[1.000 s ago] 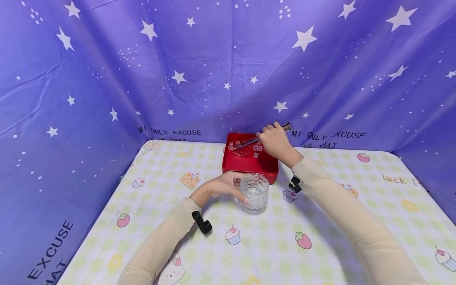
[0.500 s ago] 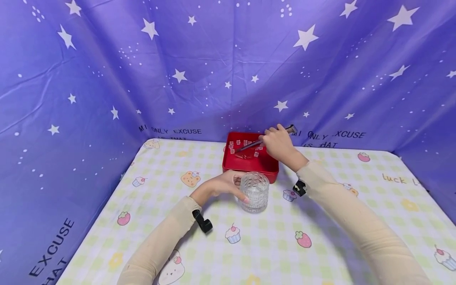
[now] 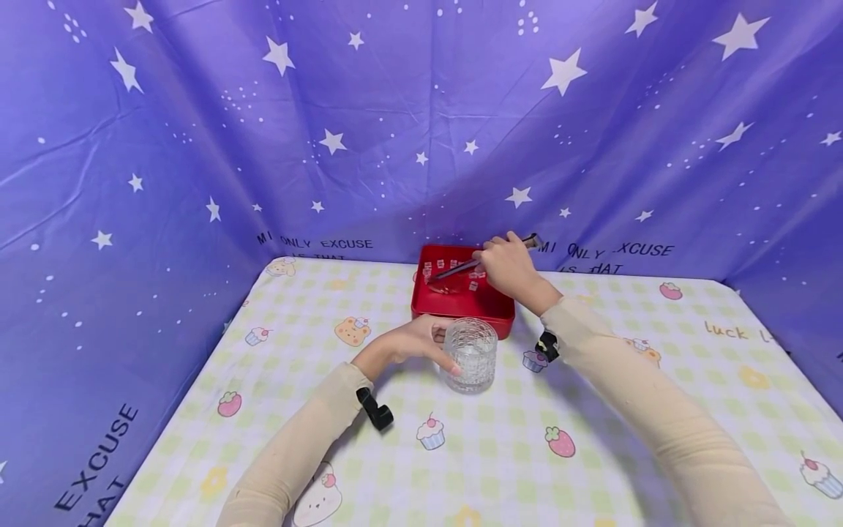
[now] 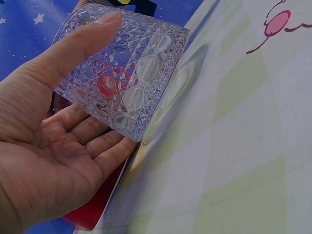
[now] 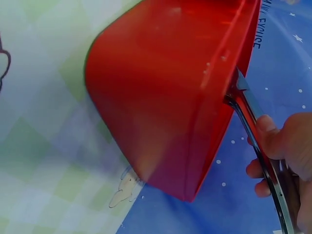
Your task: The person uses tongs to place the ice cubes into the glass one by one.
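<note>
My left hand [image 3: 415, 340] holds a clear, textured drinking glass [image 3: 473, 359] on the tablecloth, just in front of the red tray [image 3: 454, 304]. The left wrist view shows the thumb across the near side of the glass [image 4: 146, 68] and the fingers behind and below it. My right hand [image 3: 510, 267] grips metal tongs [image 3: 457, 268] by the middle, over the tray's right side. Their tips reach down among several small clear cubes [image 3: 474, 286] at the tray's left. In the right wrist view the tray's wall hides the tips of the tongs [image 5: 265, 163].
A pale green checked tablecloth [image 3: 500, 461] with printed cakes and strawberries covers the table. Purple star-patterned cloth [image 3: 395, 110] hangs close behind the tray and along both sides. Black straps [image 3: 375, 410] sit on both wrists.
My right hand and the tongs shift slightly right, then back left, with the tips moving a little within the tray. The left hand and the glass stay in place.
</note>
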Motion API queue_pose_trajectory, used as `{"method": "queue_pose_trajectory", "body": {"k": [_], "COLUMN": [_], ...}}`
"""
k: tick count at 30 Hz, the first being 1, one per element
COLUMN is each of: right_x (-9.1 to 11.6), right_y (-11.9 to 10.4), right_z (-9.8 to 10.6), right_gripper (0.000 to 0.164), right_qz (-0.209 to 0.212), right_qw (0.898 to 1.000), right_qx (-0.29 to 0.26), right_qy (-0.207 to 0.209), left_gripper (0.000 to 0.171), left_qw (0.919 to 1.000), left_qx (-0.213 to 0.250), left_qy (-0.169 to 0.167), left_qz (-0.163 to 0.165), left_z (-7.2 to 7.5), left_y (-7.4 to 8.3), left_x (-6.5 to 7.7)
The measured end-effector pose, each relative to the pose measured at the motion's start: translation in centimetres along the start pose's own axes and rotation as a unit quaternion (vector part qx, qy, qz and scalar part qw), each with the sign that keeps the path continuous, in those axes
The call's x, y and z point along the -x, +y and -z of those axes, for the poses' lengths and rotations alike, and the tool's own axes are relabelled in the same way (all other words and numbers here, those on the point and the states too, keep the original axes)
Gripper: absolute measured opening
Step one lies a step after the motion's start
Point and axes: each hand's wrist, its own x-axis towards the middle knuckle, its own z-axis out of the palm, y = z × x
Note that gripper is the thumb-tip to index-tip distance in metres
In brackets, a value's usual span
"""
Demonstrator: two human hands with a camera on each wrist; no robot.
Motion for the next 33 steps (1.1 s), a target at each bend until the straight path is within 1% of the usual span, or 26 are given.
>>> {"method": "queue_pose_trajectory", "body": {"k": [10, 19, 25, 27, 29, 33], "right_x": [0.3, 0.7, 0.9, 0.9, 0.9, 0.7], "right_y": [-0.7, -0.5, -0.3, -0.2, -0.1, 0.2], "right_z": [0.4, -0.3, -0.7, -0.7, -0.7, -0.3], "right_gripper": [0.015, 0.010, 0.009, 0.008, 0.007, 0.002], "right_qz": [-0.008, -0.013, -0.011, -0.009, -0.006, 0.000], "right_qw": [1.000, 1.000, 1.000, 1.000, 1.000, 0.997], "right_qx": [-0.009, -0.016, -0.011, -0.007, -0.001, 0.007], "right_qy": [-0.011, 0.007, 0.005, 0.013, 0.029, 0.079], "left_gripper": [0.072, 0.071, 0.073, 0.073, 0.073, 0.074], "left_qw": [1.0000, 1.0000, 1.0000, 1.0000, 1.0000, 0.9999], "left_qx": [-0.002, -0.001, 0.002, 0.002, -0.001, -0.006], "left_qy": [0.007, 0.004, 0.002, 0.000, 0.000, 0.005], "left_qz": [0.005, 0.004, 0.005, 0.004, 0.005, 0.007], "left_z": [0.1, 0.0, -0.1, -0.2, -0.2, -0.2], "left_y": [-0.1, -0.2, 0.0, 0.0, 0.0, 0.1], "left_x": [0.0, -0.2, -0.2, -0.1, -0.1, 0.0]}}
